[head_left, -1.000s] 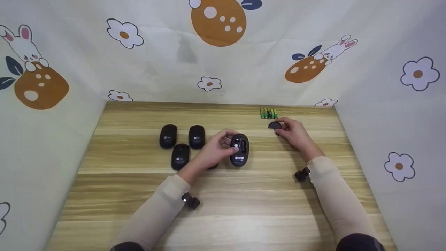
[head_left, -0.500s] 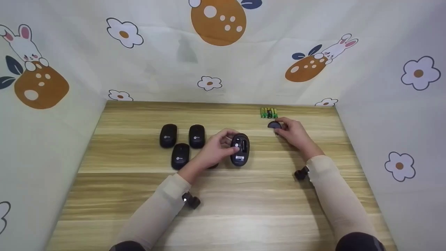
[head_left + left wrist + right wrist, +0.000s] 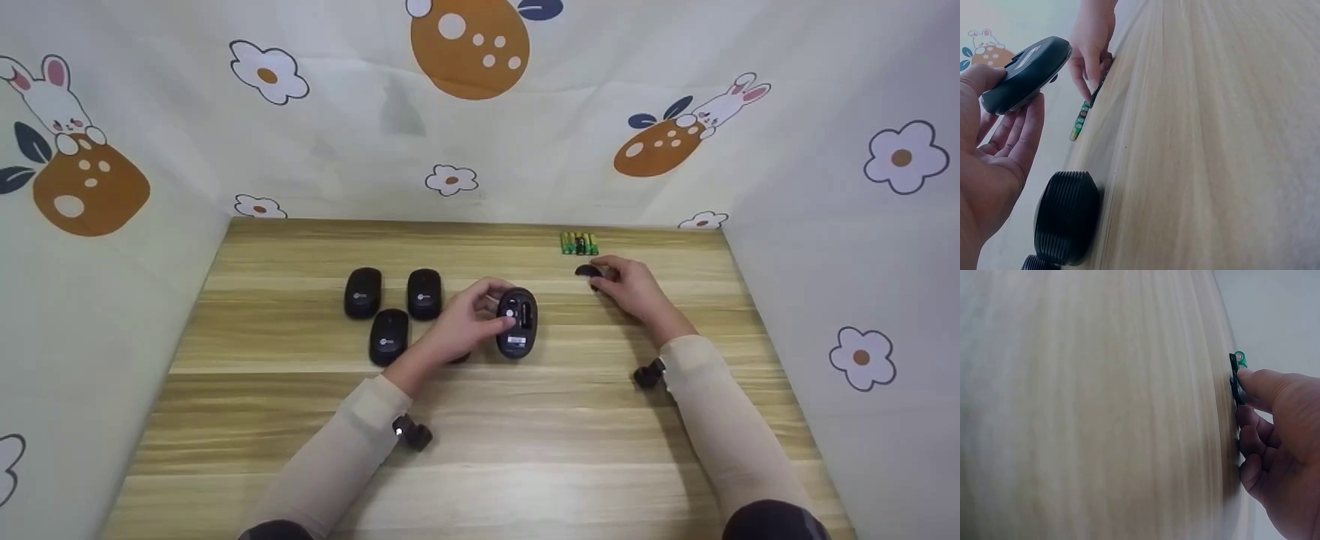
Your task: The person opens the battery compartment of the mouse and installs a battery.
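In the head view my left hand [image 3: 469, 319] grips a black computer mouse [image 3: 516, 341] by its side, above the table. Its underside faces up, with a dark, uncovered battery slot and a white label; the thumb lies on that underside. Fingers support the mouse from below in the left wrist view. My right hand [image 3: 637, 289] pinches a black half-round battery cover [image 3: 586, 271] between thumb and fingers, low at the table top. The right wrist view shows this cover [image 3: 1234, 385] edge-on, partly hidden by the thumb. Just behind it lies a row of green batteries [image 3: 579, 244].
Black mice stand upright on the wooden table [image 3: 480, 465]: a back-left one [image 3: 363, 293], a back-right one [image 3: 424, 294] and a front one [image 3: 388, 337]. Another dark shape [image 3: 459, 358] is mostly hidden under my left wrist. A patterned curtain [image 3: 345, 150] closes off the back and sides.
The battery cover has tilted and shifted slightly left in my right hand, so less of its face shows. My left hand and the mouse in it stay almost still.
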The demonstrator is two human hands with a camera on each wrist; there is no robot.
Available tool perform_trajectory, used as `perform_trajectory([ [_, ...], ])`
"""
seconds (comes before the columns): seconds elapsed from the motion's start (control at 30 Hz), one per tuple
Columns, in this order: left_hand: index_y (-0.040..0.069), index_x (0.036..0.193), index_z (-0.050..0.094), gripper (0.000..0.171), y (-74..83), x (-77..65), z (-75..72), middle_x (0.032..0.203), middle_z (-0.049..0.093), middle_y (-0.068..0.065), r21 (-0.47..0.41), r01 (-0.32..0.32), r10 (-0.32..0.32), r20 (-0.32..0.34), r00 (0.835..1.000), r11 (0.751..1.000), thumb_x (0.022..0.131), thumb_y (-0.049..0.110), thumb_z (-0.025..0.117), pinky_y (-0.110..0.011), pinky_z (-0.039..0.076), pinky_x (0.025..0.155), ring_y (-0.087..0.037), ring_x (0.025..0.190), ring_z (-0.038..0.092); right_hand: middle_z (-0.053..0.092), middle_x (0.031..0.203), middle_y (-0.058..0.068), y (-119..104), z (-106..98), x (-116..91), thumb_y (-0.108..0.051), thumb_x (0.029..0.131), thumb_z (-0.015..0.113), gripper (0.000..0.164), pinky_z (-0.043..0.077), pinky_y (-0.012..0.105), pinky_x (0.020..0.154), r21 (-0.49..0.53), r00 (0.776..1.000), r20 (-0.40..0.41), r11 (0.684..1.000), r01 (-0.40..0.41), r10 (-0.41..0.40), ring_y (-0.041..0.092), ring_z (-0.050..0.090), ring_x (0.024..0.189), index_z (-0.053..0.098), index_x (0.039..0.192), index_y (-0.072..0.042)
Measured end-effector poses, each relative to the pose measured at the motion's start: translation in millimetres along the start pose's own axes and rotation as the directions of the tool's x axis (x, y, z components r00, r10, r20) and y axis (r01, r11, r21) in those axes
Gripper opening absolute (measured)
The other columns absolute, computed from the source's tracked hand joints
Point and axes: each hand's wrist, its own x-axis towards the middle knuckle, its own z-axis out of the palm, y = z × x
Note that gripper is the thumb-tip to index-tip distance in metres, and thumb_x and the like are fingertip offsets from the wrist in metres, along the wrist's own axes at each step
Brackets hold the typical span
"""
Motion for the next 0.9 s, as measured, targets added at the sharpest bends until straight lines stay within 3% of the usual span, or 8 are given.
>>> perform_trajectory([
  [0.27,0.0,0.143,0.064,0.052,-0.2,-0.1,-0.8,0.126,0.068,-0.012,-0.045,-0.017,0.018,0.01,1.0,0.999,0.095,0.004,0.084,-0.045,0.061,0.101,-0.025,0.106,0.069,0.068,0.099,0.011,3.3,-5.6,3.1,-0.014,0.107,0.074,0.039,0.047,0.027,0.072,0.104,0.999,-0.033,0.994,-0.036,0.039,0.021,0.057,0.082,0.068,0.143,0.001],
  [0.5,0.002,0.142,0.065,0.052,1.8,-1.2,-1.1,0.125,0.069,-0.012,-0.037,-0.01,0.011,0.004,1.0,0.999,0.095,0.005,0.085,-0.042,0.062,0.099,-0.025,0.107,0.069,0.067,0.104,0.015,1.5,-10.8,17.4,-0.011,0.109,0.069,0.037,0.048,0.03,0.077,0.095,0.995,-0.07,0.994,-0.06,0.067,0.023,0.058,0.089,0.066,0.143,0.003],
  [0.9,0.004,0.142,0.065,0.051,3.2,-2.3,-1.6,0.127,0.069,-0.011,-0.018,0.003,-0.003,-0.002,1.0,1.0,0.095,0.005,0.084,-0.04,0.062,0.1,-0.025,0.108,0.068,0.066,0.115,0.014,1.2,-13.7,35.6,-0.015,0.11,0.067,0.049,0.052,0.035,0.08,0.11,0.991,0.02,0.985,-0.133,0.132,0.025,0.06,0.095,0.058,0.156,-0.005],
])
